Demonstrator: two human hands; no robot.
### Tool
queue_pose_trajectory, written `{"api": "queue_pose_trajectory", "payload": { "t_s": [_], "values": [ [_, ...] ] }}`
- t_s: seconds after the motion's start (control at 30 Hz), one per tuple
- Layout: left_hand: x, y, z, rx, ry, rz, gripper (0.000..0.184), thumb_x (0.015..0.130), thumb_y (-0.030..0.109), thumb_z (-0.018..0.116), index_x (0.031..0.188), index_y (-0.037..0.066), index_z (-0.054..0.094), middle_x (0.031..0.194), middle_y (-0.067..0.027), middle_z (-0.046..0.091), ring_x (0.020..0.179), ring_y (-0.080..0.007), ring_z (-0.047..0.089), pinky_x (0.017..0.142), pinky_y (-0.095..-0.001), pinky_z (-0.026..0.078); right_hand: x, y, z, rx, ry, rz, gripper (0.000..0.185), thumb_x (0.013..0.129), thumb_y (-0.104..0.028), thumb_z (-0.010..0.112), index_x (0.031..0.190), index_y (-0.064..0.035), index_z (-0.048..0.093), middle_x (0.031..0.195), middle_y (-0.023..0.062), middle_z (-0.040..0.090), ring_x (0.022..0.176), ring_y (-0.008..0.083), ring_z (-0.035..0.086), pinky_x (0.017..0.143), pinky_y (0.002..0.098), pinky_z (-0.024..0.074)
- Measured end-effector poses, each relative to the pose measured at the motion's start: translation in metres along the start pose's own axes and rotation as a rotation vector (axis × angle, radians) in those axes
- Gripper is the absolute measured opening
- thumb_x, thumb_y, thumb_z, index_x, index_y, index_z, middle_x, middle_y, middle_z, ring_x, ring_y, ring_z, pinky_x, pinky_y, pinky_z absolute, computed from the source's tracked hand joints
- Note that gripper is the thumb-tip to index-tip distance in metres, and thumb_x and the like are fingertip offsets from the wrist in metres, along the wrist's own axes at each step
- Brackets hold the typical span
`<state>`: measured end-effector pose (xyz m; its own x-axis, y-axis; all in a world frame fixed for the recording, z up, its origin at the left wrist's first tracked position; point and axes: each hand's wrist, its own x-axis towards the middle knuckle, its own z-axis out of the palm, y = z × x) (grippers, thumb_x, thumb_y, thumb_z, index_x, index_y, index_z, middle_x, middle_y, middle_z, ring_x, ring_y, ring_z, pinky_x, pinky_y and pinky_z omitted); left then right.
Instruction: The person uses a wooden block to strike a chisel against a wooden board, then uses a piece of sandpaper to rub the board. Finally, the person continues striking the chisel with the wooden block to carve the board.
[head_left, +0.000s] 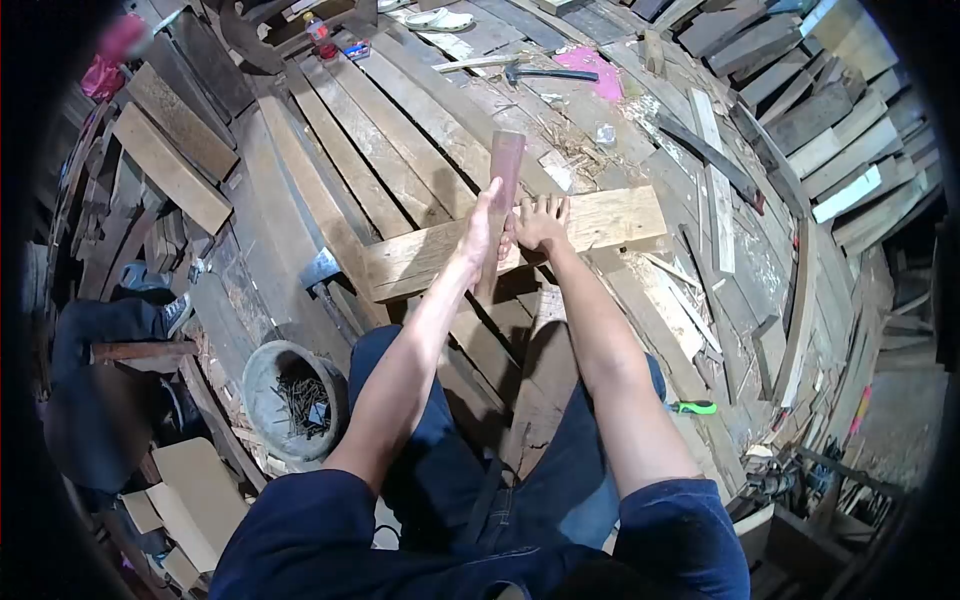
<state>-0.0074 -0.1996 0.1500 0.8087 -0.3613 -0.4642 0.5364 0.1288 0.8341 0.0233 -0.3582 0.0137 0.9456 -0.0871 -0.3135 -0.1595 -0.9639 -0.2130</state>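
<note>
A tapered reddish-brown wooden piece (507,158) slants across a thick pale wooden beam (620,215). My left hand (482,228) is closed around its middle, with the fingertips partly showing on the far side. My right hand (541,223) rests on the beam just to the right, fingers spread over its top, close to the reddish-brown piece. The beam lies crosswise over long boards in front of my knees. Below its left end, a hammer or hatchet with a grey metal head (320,268) leans against the boards.
A grey bucket (255,400) of nails stands by my left leg. A green-handled tool (693,407) lies right of my knee. Farther off are a claw hammer (552,73), a handsaw (710,160) and stacked timber (850,130). Another person's leg (110,335) shows at left.
</note>
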Motion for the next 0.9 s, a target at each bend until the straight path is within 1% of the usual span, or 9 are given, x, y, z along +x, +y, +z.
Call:
{"api": "queue_pose_trajectory", "payload": {
  "t_s": [0.23,0.27,0.37,0.53,0.63,0.67,0.83,0.87,0.9],
  "values": [
    [-0.002,0.007,-0.003,-0.252,-0.101,-0.073,0.081,0.076,0.091,0.040,0.075,0.011,0.050,0.055,0.0041,0.039,0.044,-0.0105,0.039,0.044,-0.0241,0.030,0.000,-0.001,0.000,-0.013,0.006,-0.009,0.070,0.098,-0.058,0.034,0.150,-0.0118,0.036,0.159,0.0274,0.025,0.150,0.0468,0.010,0.119,0.0636,-0.0055],
    [-0.003,0.008,-0.004,-0.263,-0.105,-0.108,0.081,0.076,0.091,0.041,0.074,0.011,0.050,0.055,0.0041,0.039,0.043,-0.0103,0.038,0.043,-0.0238,0.030,0.001,-0.001,0.001,0.005,0.004,-0.004,0.069,0.098,-0.057,0.034,0.150,-0.0117,0.036,0.159,0.0276,0.024,0.150,0.0468,0.009,0.118,0.0642,-0.0066],
    [0.003,0.000,-0.010,-0.324,-0.173,-0.089,0.074,0.080,0.085,0.048,0.082,0.011,0.050,0.058,0.0021,0.044,0.040,-0.0095,0.040,0.039,-0.0241,0.033,0.003,-0.001,0.000,-0.022,-0.022,-0.003,0.069,0.098,-0.057,0.034,0.151,-0.0115,0.035,0.160,0.0271,0.022,0.151,0.0465,0.008,0.118,0.0647,-0.0079],
    [-0.009,0.005,-0.010,-0.281,-0.199,-0.084,0.071,0.084,0.082,0.047,0.083,0.012,0.051,0.057,0.0023,0.043,0.042,-0.0094,0.041,0.041,-0.0233,0.033,0.003,0.000,0.001,-0.023,-0.035,-0.010,0.072,0.097,-0.058,0.034,0.152,-0.0111,0.034,0.160,0.0276,0.020,0.151,0.0460,0.007,0.117,0.0658,-0.0079],
    [-0.016,0.011,-0.005,-0.133,-0.070,-0.022,0.075,0.080,0.086,0.046,0.076,0.011,0.052,0.055,0.0032,0.041,0.043,-0.0100,0.039,0.044,-0.0245,0.032,0.008,0.003,0.005,0.007,-0.034,-0.008,0.074,0.097,-0.060,0.033,0.153,-0.0118,0.033,0.160,0.0280,0.021,0.151,0.0467,0.008,0.117,0.0656,-0.0073],
    [-0.016,0.011,-0.007,-0.119,-0.075,-0.024,0.075,0.081,0.086,0.047,0.077,0.011,0.052,0.056,0.0032,0.042,0.044,-0.0098,0.039,0.044,-0.0244,0.033,0.008,0.003,0.008,-0.006,0.006,-0.010,0.074,0.097,-0.061,0.033,0.152,-0.0114,0.035,0.159,0.0282,0.024,0.150,0.0474,0.009,0.117,0.0653,-0.0065],
    [-0.015,0.005,-0.010,-0.062,-0.037,-0.016,0.071,0.083,0.082,0.048,0.081,0.011,0.053,0.058,0.0031,0.043,0.045,-0.0086,0.042,0.045,-0.0239,0.036,0.006,0.000,0.005,-0.023,0.007,0.005,0.074,0.097,-0.061,0.033,0.152,-0.0121,0.034,0.158,0.0279,0.026,0.150,0.0469,0.011,0.118,0.0645,-0.0062],
    [-0.010,-0.001,-0.015,-0.068,-0.043,-0.030,0.070,0.087,0.079,0.046,0.096,0.010,0.058,0.067,0.0005,0.051,0.051,-0.0105,0.048,0.047,-0.0269,0.041,0.006,0.000,0.004,-0.034,-0.008,0.009,0.074,0.096,-0.061,0.033,0.152,-0.0129,0.034,0.158,0.0274,0.026,0.150,0.0462,0.012,0.118,0.0644,-0.0055],
    [-0.008,-0.003,-0.017,-0.075,-0.040,0.005,0.069,0.088,0.077,0.046,0.096,0.010,0.059,0.068,0.0002,0.052,0.051,-0.0105,0.049,0.047,-0.0270,0.041,0.007,0.000,0.004,-0.044,-0.021,0.012,0.074,0.096,-0.061,0.033,0.153,-0.0136,0.033,0.158,0.0269,0.026,0.150,0.0455,0.012,0.118,0.0642,-0.0049]
  ]
}}
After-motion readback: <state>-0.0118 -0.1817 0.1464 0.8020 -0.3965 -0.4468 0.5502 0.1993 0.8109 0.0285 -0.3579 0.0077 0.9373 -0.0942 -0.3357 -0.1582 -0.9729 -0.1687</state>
